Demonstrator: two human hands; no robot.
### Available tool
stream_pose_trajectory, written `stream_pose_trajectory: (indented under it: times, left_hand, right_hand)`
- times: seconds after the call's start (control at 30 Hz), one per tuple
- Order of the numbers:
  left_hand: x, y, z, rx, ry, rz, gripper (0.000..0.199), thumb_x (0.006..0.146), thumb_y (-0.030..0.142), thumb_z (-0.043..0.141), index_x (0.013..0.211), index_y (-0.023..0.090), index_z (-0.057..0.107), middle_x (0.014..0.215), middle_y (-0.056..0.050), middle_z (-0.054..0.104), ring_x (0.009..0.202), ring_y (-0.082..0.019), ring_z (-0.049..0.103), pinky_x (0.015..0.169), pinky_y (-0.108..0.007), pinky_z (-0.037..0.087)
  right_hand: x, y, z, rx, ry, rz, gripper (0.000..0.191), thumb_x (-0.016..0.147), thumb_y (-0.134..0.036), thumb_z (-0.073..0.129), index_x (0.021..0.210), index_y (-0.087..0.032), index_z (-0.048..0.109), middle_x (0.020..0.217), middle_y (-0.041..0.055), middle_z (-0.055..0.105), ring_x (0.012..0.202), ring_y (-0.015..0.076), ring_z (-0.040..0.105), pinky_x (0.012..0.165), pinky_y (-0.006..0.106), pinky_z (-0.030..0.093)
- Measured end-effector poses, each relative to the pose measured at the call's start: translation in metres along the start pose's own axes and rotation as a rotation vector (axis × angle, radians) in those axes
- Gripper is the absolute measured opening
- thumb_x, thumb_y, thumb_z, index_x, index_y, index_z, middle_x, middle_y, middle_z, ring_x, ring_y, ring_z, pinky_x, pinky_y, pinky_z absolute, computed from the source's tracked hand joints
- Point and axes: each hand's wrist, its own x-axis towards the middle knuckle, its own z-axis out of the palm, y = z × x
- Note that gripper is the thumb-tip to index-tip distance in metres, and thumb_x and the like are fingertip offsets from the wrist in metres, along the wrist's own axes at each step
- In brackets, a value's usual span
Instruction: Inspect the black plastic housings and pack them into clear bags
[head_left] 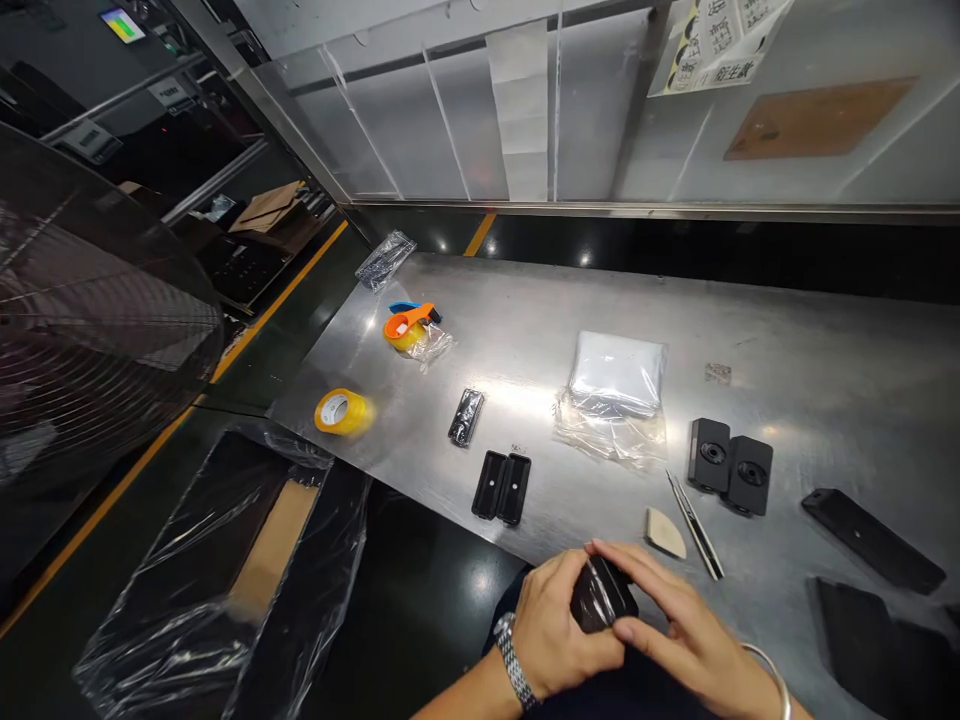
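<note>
My left hand (555, 620), with a metal watch at the wrist, is wrapped around a glossy black plastic piece (602, 595). From the other side my right hand (679, 625) grips the same piece between thumb and fingers. Its shine looks like clear film, and both hands hide part of it. Just beyond lie a utility knife (694, 525) and a cream-coloured wedge-shaped pad (665, 533). Two open black trays (501, 487) rest side by side to the left, near a black piece in clear wrap (466, 417).
On the metal table (517, 310) are a stack of clear plastic bags (619, 375), a yellow tape roll (341, 411), an orange tape dispenser (411, 325) and several black parts (750, 474) at right. A plastic-lined box (225, 570) and a fan (90, 300) stand left.
</note>
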Motion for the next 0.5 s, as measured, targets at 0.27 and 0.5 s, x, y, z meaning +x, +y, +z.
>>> stream_pose_trajectory:
  times: [0.27,0.5]
  left_hand:
    - [-0.014,-0.004,0.015,0.171,0.053,0.054,0.041,0.067,0.027,0.064,0.104,0.015,0.053,0.093,-0.011,0.061,0.086,-0.028,0.055,0.080,-0.039,0.043]
    - [-0.014,-0.005,0.019,0.189,0.044,0.023,0.026,0.066,0.025,0.062,0.090,0.017,0.057,0.082,-0.009,0.062,0.077,-0.026,0.056,0.071,-0.036,0.043]
  right_hand:
    - [-0.019,-0.023,0.012,-0.086,-0.152,-0.077,0.067,0.088,-0.023,0.046,0.143,-0.023,0.008,0.149,0.0065,0.016,0.134,0.0234,0.020,0.108,0.043,0.023]
    - [-0.025,-0.027,0.020,-0.099,-0.164,-0.080,0.077,0.085,-0.034,0.053,0.143,-0.020,0.004,0.148,0.0103,0.013,0.134,0.0301,0.016,0.105,0.056,0.010]
